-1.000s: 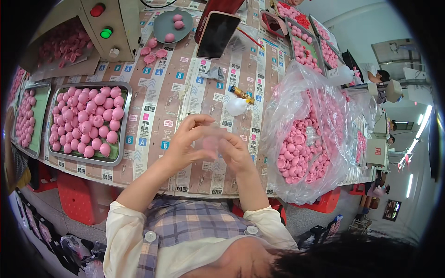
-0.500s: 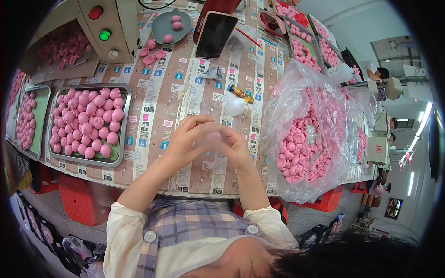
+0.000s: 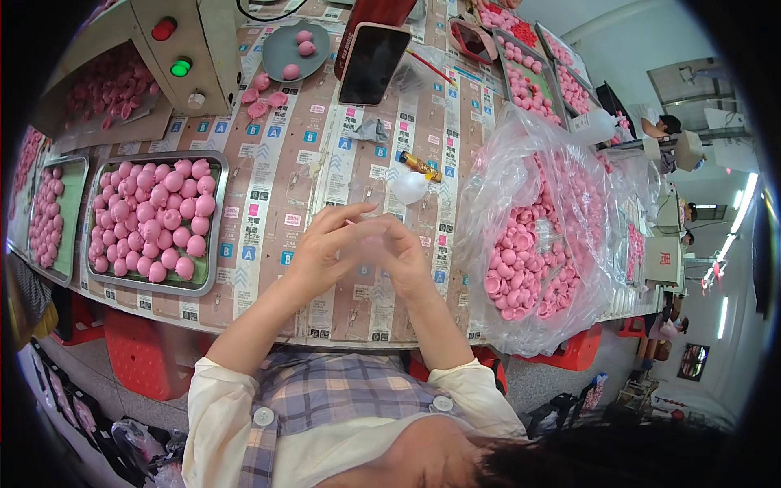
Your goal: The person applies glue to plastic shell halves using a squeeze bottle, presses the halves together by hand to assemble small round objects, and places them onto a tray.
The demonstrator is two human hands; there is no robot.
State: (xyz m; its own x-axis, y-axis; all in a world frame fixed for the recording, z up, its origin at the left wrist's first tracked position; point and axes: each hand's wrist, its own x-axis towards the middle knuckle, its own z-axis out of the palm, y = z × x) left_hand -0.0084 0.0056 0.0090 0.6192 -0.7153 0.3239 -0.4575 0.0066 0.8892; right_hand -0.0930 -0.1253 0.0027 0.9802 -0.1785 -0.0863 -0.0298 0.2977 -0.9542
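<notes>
My left hand (image 3: 324,246) and my right hand (image 3: 399,254) meet over the middle of the table, fingers curled inward and fingertips close together. A sliver of a small pink piece (image 3: 351,221) shows between them; the fingers hide most of it, and motion smears the rest. Beyond my hands lies a small white squeeze bottle (image 3: 409,188) with a yellow tip. Touching it is a gold and black cylinder (image 3: 421,166). To the right, an open clear plastic bag (image 3: 480,236) holds many pink cup-shaped parts (image 3: 521,268).
Left stands a metal tray (image 3: 213,268) of pink balls (image 3: 150,213), beside a second tray (image 3: 80,175). A machine housing (image 3: 183,49) with a green button is at back left. A grey plate (image 3: 272,50), loose pink shells (image 3: 257,108) and a propped phone (image 3: 373,65) stand further back.
My fingers have shifted slightly around the pink piece, and my right hand has turned a little. The whole view has moved very slightly. Nothing else on the table differs.
</notes>
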